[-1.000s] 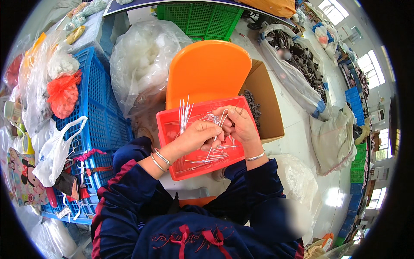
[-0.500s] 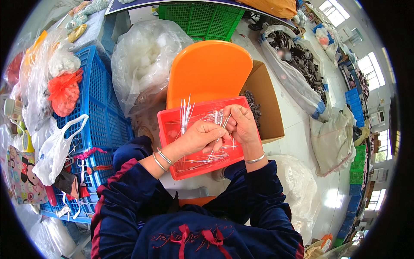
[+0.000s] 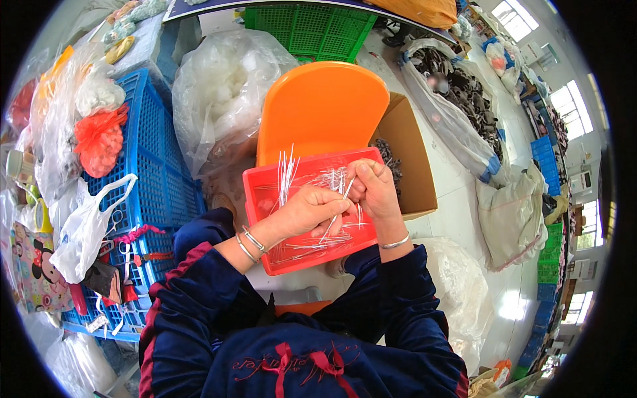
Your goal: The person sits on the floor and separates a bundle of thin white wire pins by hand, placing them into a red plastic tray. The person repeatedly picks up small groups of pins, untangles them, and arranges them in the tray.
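Observation:
Over a red plastic tray (image 3: 292, 267), my two hands meet around a thin white wire (image 3: 348, 188). My left hand (image 3: 315, 209) pinches it between thumb and forefinger, its other fingers curled. My right hand (image 3: 371, 189) is closed at the wire's upper end, thumb against forefinger. A thin length of wire also pokes out below my left fingers. Whether the hands hold one piece or more is hard to make out. In the tray lie loose white wires (image 3: 305, 250), and an upright bunch of wires (image 3: 286, 176) leans at its far left.
An orange chair (image 3: 322, 113) stands beyond the tray, with a cardboard box (image 3: 413, 166) at its right. Blue crates (image 3: 149, 139) and a clear bag of white stuffing (image 3: 225, 93) are on the left. Farther right lie a bag of dark pieces (image 3: 458, 93) and a pale sack (image 3: 507, 219).
Both hands stay nearly in place, with small finger shifts. The right fingertips have risen slightly, and the wire between the hands shows more plainly.

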A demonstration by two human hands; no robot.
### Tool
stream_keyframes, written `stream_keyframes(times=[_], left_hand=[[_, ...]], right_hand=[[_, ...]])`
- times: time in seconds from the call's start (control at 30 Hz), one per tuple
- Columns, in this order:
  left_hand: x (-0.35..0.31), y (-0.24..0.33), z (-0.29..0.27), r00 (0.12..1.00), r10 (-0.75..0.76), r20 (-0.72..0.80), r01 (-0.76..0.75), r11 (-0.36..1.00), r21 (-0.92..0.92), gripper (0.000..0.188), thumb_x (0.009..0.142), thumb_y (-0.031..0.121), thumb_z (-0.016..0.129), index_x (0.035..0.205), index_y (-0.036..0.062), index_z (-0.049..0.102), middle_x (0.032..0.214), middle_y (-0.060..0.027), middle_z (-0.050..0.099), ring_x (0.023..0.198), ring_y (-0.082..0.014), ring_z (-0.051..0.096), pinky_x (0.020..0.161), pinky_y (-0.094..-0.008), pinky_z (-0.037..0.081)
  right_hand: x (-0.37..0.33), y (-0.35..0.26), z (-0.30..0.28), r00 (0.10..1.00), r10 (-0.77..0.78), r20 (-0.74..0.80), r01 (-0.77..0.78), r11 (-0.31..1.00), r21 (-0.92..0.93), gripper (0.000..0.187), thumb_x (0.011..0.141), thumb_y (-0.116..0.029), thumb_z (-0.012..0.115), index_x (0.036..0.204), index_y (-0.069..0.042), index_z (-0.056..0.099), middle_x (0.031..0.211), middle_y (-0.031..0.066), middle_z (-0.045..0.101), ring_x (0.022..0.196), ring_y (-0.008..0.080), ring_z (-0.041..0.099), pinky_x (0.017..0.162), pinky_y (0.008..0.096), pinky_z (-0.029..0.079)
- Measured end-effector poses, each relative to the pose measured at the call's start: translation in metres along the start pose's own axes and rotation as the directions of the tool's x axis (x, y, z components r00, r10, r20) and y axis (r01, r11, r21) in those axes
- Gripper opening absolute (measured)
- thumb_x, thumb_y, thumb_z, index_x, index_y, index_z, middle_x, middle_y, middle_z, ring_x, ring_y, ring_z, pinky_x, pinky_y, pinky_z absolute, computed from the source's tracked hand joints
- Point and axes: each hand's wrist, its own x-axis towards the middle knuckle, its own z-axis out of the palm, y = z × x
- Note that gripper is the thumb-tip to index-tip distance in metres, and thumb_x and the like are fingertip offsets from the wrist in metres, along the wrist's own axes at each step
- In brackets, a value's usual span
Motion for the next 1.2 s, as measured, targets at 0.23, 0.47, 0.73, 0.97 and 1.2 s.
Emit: stream_keyframes(times=[0.23, 0.47, 0.73, 0.97, 1.2], left_hand=[[0.001, 0.003, -0.054, 0.929, -0.259, -0.265, 0.37, 0.67, 0.643, 0.044, 0.092, 0.039, 0.058, 0.081, -0.0019, 0.069, 0.063, -0.0066, 0.066, 0.05, -0.0124, 0.06, 0.05, -0.0271, 0.05], [0.002, -0.036, -0.09, 0.851, -0.024, -0.524, 0.466, 0.492, 0.735, 0.037, 0.083, 0.031, 0.062, 0.075, -0.0047, 0.066, 0.065, -0.0234, 0.062, 0.067, -0.0356, 0.066, 0.065, -0.0424, 0.052], [0.017, -0.036, -0.071, 0.869, -0.174, -0.462, 0.41, 0.776, 0.48, 0.021, 0.084, 0.015, 0.061, 0.077, -0.0043, 0.064, 0.067, -0.0129, 0.065, 0.058, -0.0187, 0.064, 0.059, -0.0309, 0.051], [0.019, -0.052, -0.072, 0.952, -0.087, -0.292, 0.205, 0.892, 0.403, 0.021, 0.088, 0.018, 0.058, 0.079, 0.0004, 0.064, 0.064, -0.0051, 0.064, 0.057, -0.0106, 0.061, 0.055, -0.0253, 0.047], [0.016, -0.036, -0.066, 0.961, -0.082, -0.263, 0.183, 0.904, 0.387, 0.026, 0.09, 0.022, 0.06, 0.075, 0.0012, 0.064, 0.064, -0.0035, 0.063, 0.056, -0.0088, 0.059, 0.054, -0.0241, 0.046]], right_hand=[[0.007, -0.028, -0.032, 0.959, 0.216, -0.184, -0.283, 0.756, -0.59, 0.018, 0.093, -0.013, 0.053, 0.089, 0.002, 0.062, 0.062, -0.0022, 0.046, 0.049, 0.0055, 0.04, 0.046, 0.0219, 0.033], [0.007, 0.003, -0.032, 0.981, 0.125, -0.15, -0.195, 0.565, -0.801, 0.035, 0.089, -0.012, 0.057, 0.12, 0.003, 0.057, 0.072, -0.0003, 0.054, 0.067, 0.009, 0.051, 0.062, 0.026, 0.044], [0.023, 0.051, -0.021, 0.961, 0.237, -0.142, -0.275, 0.781, -0.561, 0.018, 0.09, -0.019, 0.062, 0.089, -0.002, 0.065, 0.069, -0.0031, 0.056, 0.055, 0.0038, 0.048, 0.049, 0.0221, 0.039], [0.023, 0.063, -0.01, 0.961, 0.218, -0.172, -0.268, 0.891, -0.367, 0.017, 0.09, -0.019, 0.063, 0.093, -0.003, 0.064, 0.065, -0.0027, 0.056, 0.048, 0.0028, 0.043, 0.042, 0.019, 0.034], [0.026, 0.061, -0.01, 0.975, 0.113, -0.192, -0.18, 0.906, -0.382, 0.018, 0.089, -0.018, 0.065, 0.078, -0.004, 0.063, 0.061, -0.0027, 0.056, 0.046, 0.0021, 0.042, 0.04, 0.0189, 0.032]])
